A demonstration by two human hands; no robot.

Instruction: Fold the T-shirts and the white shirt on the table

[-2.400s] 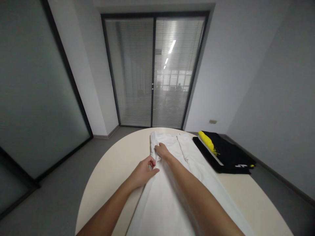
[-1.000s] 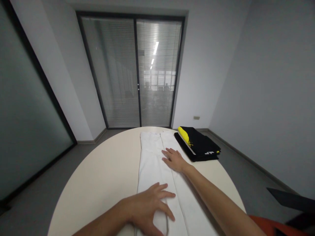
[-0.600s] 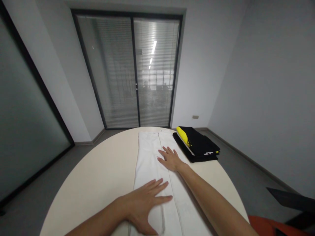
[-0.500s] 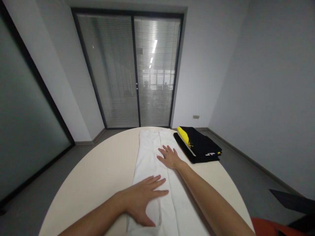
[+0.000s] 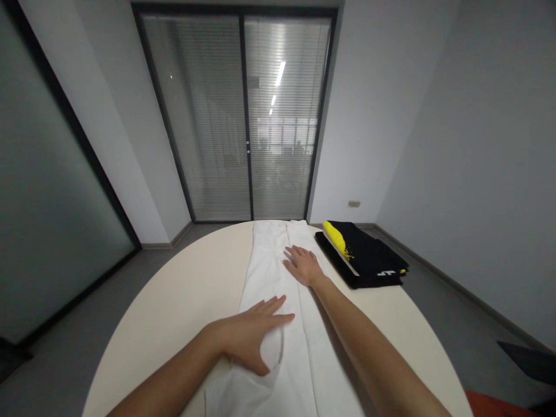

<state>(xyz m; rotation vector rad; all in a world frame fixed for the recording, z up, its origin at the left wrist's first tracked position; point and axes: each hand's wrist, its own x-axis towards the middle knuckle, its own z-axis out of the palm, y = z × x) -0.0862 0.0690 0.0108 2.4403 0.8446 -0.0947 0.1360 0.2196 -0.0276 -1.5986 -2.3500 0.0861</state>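
Note:
A long white cloth garment (image 5: 267,266), folded lengthwise with a seam line along it, lies from the table's far edge toward me. My left hand (image 5: 256,333) rests over its nearer part, fingers and thumb spread wide, a curved crease showing beside the thumb. Farther up the cloth, my right hand (image 5: 304,265) lies palm down near the seam, its fingers stretched out. Neither hand grips anything. Just right of my right hand is a stack of folded black clothing (image 5: 369,252) with a yellow print and small white marks.
The round cream table (image 5: 174,301) carries all of this. Beyond its far edge stands a glazed door with blinds (image 5: 217,145). A red chair (image 5: 490,404) is partly visible at the lower right, and a frosted glass panel (image 5: 47,191) is on the left.
My left hand has shifted slightly up the cloth. The fingers of my right hand have drawn a little closer together. The view has moved slightly, and the near cloth spreads wider at the left.

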